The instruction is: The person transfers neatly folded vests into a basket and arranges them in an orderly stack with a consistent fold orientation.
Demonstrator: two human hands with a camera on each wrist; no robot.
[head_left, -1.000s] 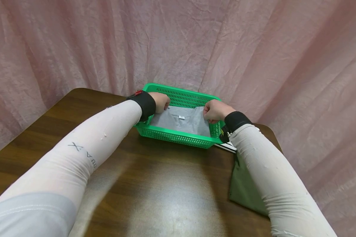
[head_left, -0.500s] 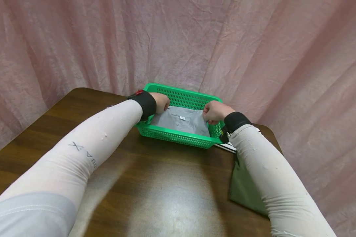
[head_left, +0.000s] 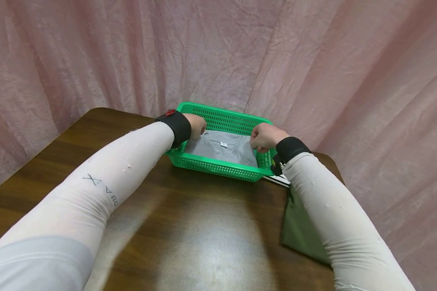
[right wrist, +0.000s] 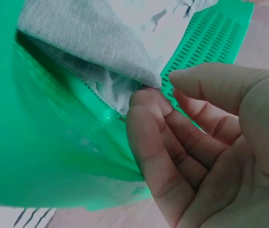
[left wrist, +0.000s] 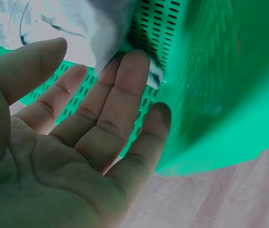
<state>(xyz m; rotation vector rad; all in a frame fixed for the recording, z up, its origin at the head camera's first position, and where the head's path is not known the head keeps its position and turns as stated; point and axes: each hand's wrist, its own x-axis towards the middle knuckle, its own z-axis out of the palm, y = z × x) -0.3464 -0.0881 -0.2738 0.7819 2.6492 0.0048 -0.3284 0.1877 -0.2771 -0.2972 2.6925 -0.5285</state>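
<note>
Two hands (head_left: 196, 125) (head_left: 268, 136), two black wristbands (head_left: 179, 130) (head_left: 292, 148); one basket (head_left: 218, 167), one grey garment (head_left: 215, 150), one label (head_left: 223, 144), one olive cloth (head_left: 301, 230), one table (head_left: 204, 226).

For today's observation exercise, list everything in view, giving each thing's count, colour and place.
table: one, brown, beneath everything
curtain: at least one, pink, behind the table
basket: one, green, on the table's far part
garment: one, grey, inside the basket
label: one, white, at the garment's neckline
olive cloth: one visible, green, partly under the right arm
striped item: one visible, white with black, beside the basket
wrist straps: two, black, one per wrist
sleeves: two, white, along the forearms
left hand: one, bare, basket's left end
right hand: one, bare, by the garment's right edge
</note>
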